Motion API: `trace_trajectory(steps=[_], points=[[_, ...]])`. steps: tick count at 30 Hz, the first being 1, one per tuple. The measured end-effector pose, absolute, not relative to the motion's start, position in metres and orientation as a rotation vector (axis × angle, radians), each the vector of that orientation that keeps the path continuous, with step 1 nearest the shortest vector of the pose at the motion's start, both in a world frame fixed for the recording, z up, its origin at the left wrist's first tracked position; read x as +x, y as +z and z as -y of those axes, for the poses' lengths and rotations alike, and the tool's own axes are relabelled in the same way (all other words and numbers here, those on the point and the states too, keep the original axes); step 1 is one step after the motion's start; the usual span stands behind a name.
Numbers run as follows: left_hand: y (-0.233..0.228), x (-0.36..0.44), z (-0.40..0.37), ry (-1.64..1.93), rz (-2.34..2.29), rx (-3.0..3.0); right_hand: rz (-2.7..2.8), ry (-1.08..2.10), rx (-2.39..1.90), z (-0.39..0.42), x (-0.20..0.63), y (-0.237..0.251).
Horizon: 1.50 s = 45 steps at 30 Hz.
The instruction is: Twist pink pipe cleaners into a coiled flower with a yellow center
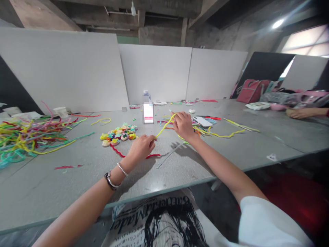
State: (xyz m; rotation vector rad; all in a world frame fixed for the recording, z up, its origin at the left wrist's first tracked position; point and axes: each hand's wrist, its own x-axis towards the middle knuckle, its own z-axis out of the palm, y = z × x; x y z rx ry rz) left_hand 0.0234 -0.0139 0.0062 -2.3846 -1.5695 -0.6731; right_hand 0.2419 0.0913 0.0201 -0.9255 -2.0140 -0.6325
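Observation:
My left hand [141,146] pinches the near end of a yellow pipe cleaner [164,126] above the grey table [77,178]. My right hand [183,125] grips the far end of the same pipe cleaner, which stretches taut between the two hands. Just left of my left hand lies a cluster of small multicoloured pipe-cleaner flowers [120,133]. A red pipe cleaner [117,151] lies on the table under my left hand. A thin bare wire [169,155] lies near my right wrist.
A big tangled heap of coloured pipe cleaners [28,135] fills the table's left side. A bottle [147,110] stands mid-table, a phone [203,121] and loose yellow strands [226,134] lie to the right. White partition boards [156,72] stand behind. Another person's hand [298,112] rests far right beside pink bags [253,91].

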Motion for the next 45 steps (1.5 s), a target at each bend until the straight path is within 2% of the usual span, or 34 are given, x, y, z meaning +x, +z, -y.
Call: trace_trajectory(steps=[6, 11, 16, 22, 28, 45], points=[[0.009, 0.022, 0.014, -0.900, 1.340, -2.302, 2.009, -0.660, -0.937, -0.093, 0.244, 0.021], [0.006, 0.021, 0.016, -1.020, 1.388, -2.431, 1.973, -0.655, -0.977, -0.100, 0.248, 0.020], [0.009, 0.023, 0.021, -0.925, 1.363, -2.566, 1.959, -0.629, -1.032, -0.109, 0.256, 0.019], [0.008, 0.025, 0.022, -0.571, 1.474, -2.557, 1.956, -0.590, -1.094, -0.114, 0.261, 0.018], [0.000, 0.027, 0.018, -0.387, 1.540, -2.520, 1.934, -0.565, -1.108, -0.116, 0.262, 0.019], [0.007, 0.031, 0.031, -0.663, 1.337, -2.524, 1.944, -0.665, -1.166, -0.121, 0.265, 0.018]])
